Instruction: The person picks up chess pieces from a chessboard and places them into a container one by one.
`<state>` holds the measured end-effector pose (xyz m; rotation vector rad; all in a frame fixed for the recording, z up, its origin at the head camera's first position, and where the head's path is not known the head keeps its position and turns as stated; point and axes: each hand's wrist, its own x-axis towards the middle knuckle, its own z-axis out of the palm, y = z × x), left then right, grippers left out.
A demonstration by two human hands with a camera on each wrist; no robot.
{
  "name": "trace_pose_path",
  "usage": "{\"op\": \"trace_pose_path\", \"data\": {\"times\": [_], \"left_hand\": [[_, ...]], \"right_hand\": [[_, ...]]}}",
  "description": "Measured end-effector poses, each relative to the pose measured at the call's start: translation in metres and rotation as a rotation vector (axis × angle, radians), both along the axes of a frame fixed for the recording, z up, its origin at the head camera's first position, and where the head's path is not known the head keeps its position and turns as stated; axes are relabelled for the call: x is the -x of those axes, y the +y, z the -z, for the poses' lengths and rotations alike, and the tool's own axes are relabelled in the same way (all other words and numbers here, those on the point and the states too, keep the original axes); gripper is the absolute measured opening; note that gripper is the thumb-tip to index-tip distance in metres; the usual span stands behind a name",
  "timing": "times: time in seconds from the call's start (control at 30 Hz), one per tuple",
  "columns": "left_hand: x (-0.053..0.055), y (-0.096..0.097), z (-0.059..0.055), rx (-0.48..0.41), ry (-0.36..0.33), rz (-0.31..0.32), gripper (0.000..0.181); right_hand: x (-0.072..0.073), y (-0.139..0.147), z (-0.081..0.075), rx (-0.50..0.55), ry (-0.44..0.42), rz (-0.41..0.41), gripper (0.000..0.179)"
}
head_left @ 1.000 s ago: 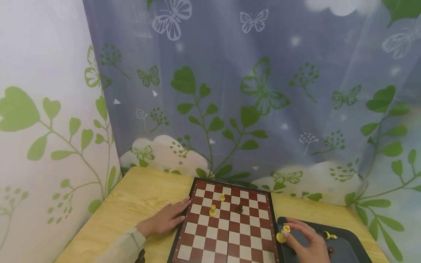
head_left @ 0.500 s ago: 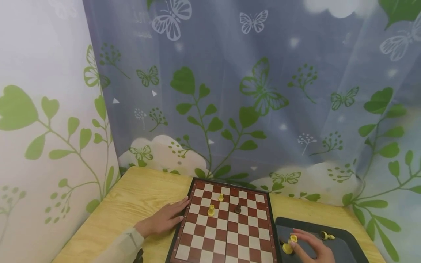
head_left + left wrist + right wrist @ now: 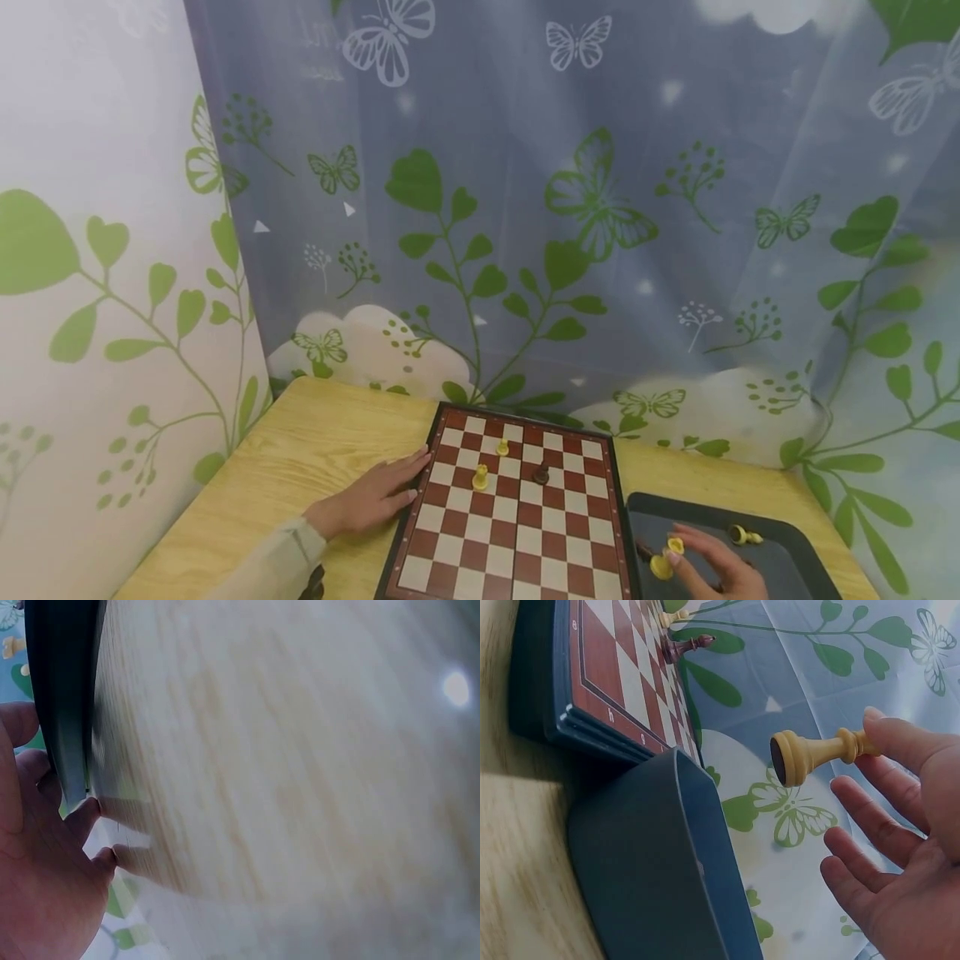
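My left hand [image 3: 367, 500] lies against the left edge of the chessboard [image 3: 491, 527], fingers extended; in the left wrist view its fingertips [image 3: 86, 810] meet the board's dark side. Over the black tray [image 3: 806, 557], my right hand [image 3: 723, 571] pinches a yellow chess piece [image 3: 661, 568] between thumb and index finger. The right wrist view shows this chess piece [image 3: 814, 756] tilted, its dark base facing away from the palm and its top covered by the fingers. Two yellow chess pieces, one nearer [image 3: 480, 478] and one farther [image 3: 502, 448], stand on the board with a dark piece [image 3: 541, 473].
The tray stands right beside the board's right edge. Inside it lie a yellow chess piece [image 3: 744, 535] and a dark piece [image 3: 643, 552]. Board and tray sit on a wooden table [image 3: 330, 433], with a printed curtain [image 3: 465, 250] behind its far edge.
My right hand has moved right and toward me with the yellow chess piece, away from the board's edge and farther over the tray. My left hand has stayed at the board.
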<state>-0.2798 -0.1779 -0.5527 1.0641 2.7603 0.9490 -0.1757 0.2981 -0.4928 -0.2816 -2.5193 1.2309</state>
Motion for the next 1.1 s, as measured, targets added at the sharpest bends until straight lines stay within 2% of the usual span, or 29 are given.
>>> {"op": "trace_pose_path", "data": {"times": [0.07,0.13,0.23,0.5,0.63,0.83,0.93,1.1], "left_hand": [[0.001,0.000,0.002,0.004,0.003,-0.012,0.059],[0.002,-0.001,0.003,-0.008,-0.024,-0.016,0.059],[0.002,-0.001,0.004,-0.001,-0.034,-0.011,0.060],[0.001,-0.001,-0.004,0.002,-0.019,-0.006,0.058],[0.000,-0.002,-0.005,0.014,-0.021,-0.011,0.059],[0.008,-0.005,0.009,0.008,-0.057,-0.025,0.061],[0.009,-0.006,0.011,-0.001,-0.042,-0.026,0.061],[0.005,-0.003,0.007,-0.011,0.014,0.019,0.059]], "right_hand": [[0.001,0.001,-0.002,-0.013,-0.005,-0.016,0.026],[0.001,0.001,-0.003,-0.028,0.007,-0.024,0.025],[0.002,0.000,-0.003,-0.045,0.041,-0.012,0.021],[0.006,0.000,-0.006,-0.056,0.060,-0.018,0.021],[0.009,0.000,-0.010,-0.049,0.026,-0.011,0.022],[0.012,0.001,-0.007,-0.048,-0.034,-0.024,0.026],[0.013,0.001,-0.006,-0.055,-0.048,-0.027,0.027],[0.017,0.006,-0.004,-0.054,-0.108,-0.018,0.034]]}}
